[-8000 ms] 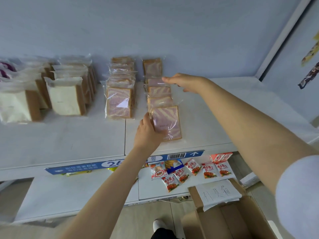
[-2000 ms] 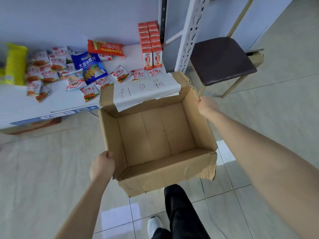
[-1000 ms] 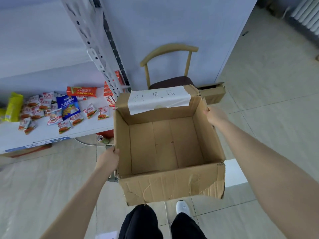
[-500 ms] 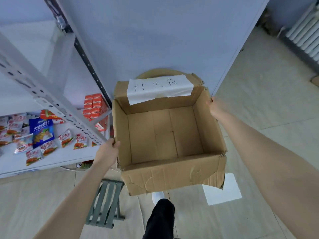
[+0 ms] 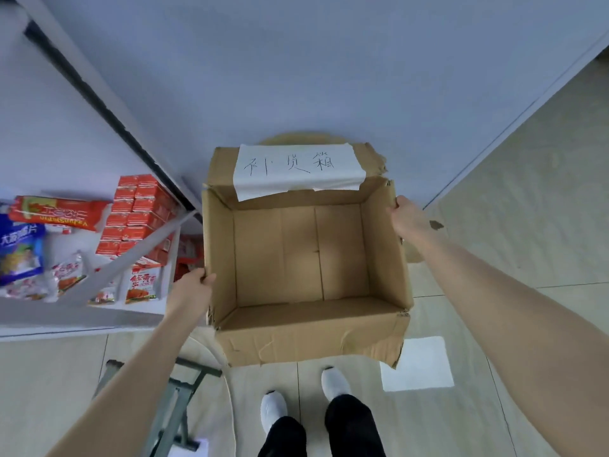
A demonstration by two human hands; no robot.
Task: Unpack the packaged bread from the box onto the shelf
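Note:
An open brown cardboard box (image 5: 306, 338) hangs in front of me above the floor, and nothing lies inside it. A white paper label with handwriting is taped to its far flap. My left hand (image 5: 192, 290) grips the box's left wall near the front corner. My right hand (image 5: 407, 217) grips the right wall near the far corner. No packaged bread is in view.
A white shelf (image 5: 82, 321) at the left carries snack packets and stacked red cartons (image 5: 138, 212). A grey folding stool (image 5: 171, 400) stands on the tiled floor below my left arm. A chair back shows behind the box. My feet are below the box.
I finished arranging bread on the upper shelf, then took hold of the box and lifted it. Over the last second it has been carried rightward, away from the shelf toward the wall.

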